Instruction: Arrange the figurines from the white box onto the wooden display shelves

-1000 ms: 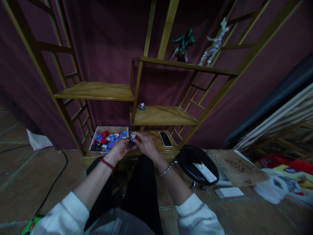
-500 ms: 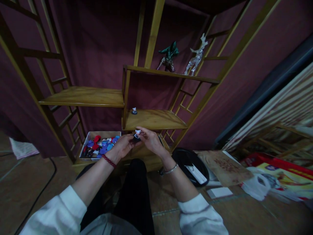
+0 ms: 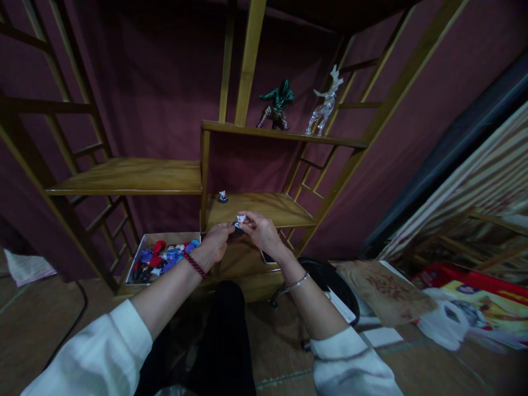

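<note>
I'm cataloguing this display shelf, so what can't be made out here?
All in the head view:
Held figurine: features too small; right hand covers part.
Box: near right corner hidden by left forearm.
Phone: mostly hidden behind right wrist.
Black stool: partly hidden behind right forearm.
Display shelf: top cut off by upper edge.

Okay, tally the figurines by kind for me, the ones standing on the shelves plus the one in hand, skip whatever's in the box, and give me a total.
Small white-and-dark figurines: 2 (held figurine, shelf figurine)
Green-topped crouching human-shaped figurine: 1
Clear, glassy deer-shaped figurine: 1
Total: 4
</note>
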The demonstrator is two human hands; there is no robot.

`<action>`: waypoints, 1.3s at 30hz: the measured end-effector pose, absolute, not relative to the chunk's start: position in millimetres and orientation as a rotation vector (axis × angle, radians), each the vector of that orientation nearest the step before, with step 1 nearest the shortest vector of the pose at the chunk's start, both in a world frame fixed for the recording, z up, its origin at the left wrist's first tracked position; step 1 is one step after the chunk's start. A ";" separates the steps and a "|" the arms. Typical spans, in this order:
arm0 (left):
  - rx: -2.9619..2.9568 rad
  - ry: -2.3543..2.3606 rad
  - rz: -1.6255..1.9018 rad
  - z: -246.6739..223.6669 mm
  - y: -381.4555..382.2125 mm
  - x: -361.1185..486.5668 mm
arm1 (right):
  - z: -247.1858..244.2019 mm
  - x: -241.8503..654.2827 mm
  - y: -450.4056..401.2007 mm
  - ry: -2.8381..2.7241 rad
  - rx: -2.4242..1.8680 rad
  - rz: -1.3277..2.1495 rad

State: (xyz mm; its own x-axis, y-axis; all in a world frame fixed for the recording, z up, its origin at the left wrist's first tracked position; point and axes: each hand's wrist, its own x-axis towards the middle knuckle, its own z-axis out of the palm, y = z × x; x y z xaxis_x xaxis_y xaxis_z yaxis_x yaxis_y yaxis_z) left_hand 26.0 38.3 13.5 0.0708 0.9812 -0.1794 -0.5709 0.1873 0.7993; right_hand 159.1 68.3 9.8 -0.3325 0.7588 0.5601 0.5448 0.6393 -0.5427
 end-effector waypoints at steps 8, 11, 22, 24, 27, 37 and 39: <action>0.608 0.862 1.316 14.4 74.5 32.8 | 15.8 163.1 93.5 -2.029 -1.006 0.296; 0.550 0.877 1.327 16.5 86.5 37.7 | 16.8 165.9 106.2 -2.014 -1.043 0.289; 0.530 0.929 1.344 25.9 119.6 54.4 | 11.2 171.1 151.9 -1.811 -1.061 0.544; 0.524 0.911 1.354 24.8 125.1 56.8 | 8.1 172.1 160.9 -1.796 -1.034 0.558; 0.527 0.883 1.357 22.5 132.1 59.6 | 2.8 175.1 175.5 -1.782 -1.028 0.540; 0.761 1.148 1.443 3.3 156.0 72.3 | -8.2 177.9 219.9 -1.714 -1.165 0.563; 1.113 1.358 1.384 -1.3 159.5 72.4 | -8.0 176.7 225.8 -1.706 -1.180 0.563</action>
